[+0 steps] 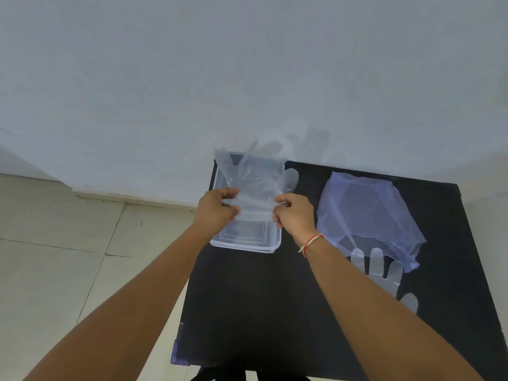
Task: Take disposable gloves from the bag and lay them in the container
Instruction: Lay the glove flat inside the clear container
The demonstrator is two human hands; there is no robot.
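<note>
Both hands hold a clear disposable glove [257,185] spread above the clear container [247,242] at the far left of the black table [261,312]; the left hand [217,207] pinches its left cuff edge, the right hand [295,214] its right. To the right lies the bluish bag [368,215], and another glove [384,273] protrudes from its near end.

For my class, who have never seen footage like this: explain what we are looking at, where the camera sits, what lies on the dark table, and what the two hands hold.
There is no machine here. A camera worn on a person's head looks forward and down along both bare arms. The left hand and right hand pinch the cuff end of a clear disposable glove, held spread above a clear plastic container on a black table. To the right lies a thin bluish bag, with another glove sticking out of its near end. Behind is a pale wall; left is tiled floor.
</note>
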